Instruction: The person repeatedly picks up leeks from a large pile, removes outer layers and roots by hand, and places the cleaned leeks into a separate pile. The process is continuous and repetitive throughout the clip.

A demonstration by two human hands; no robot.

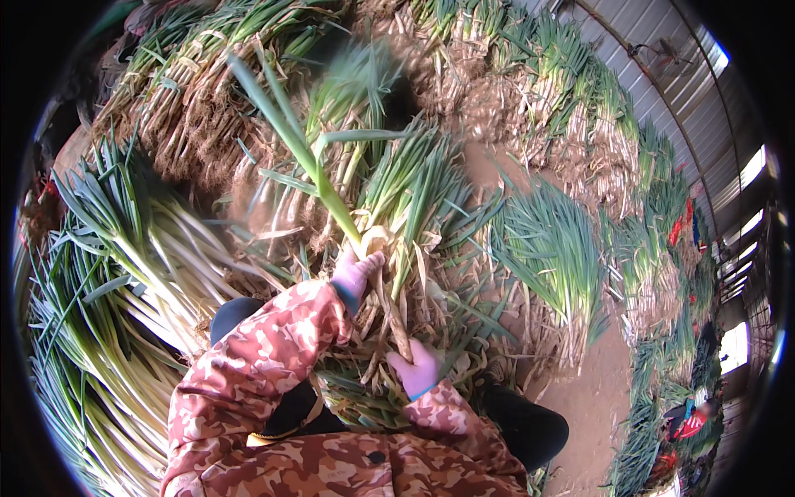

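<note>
Both my hands wear pinkish-lilac gloves and hold one long green onion (338, 208) in front of me. My left hand (355, 273) grips it where the green leaves meet the stem, beside a curled, pale strip of outer skin. Lower down, my right hand (415, 366) closes around the brownish stem close to its lower end. The green top slants up and to the left. Directly behind the held stalk lies a pile of unpeeled green onions (413, 192) with dry, brownish skins.
Cleaned green onions with white stems (180, 267) are heaped at my left. A bundle (546, 248) lies on the earthen floor (590, 397) to the right. Soil-covered bundles (186, 105) stand behind. Leaf scraps (360, 397) litter the ground between my knees. A person in red (692, 422) is at far right.
</note>
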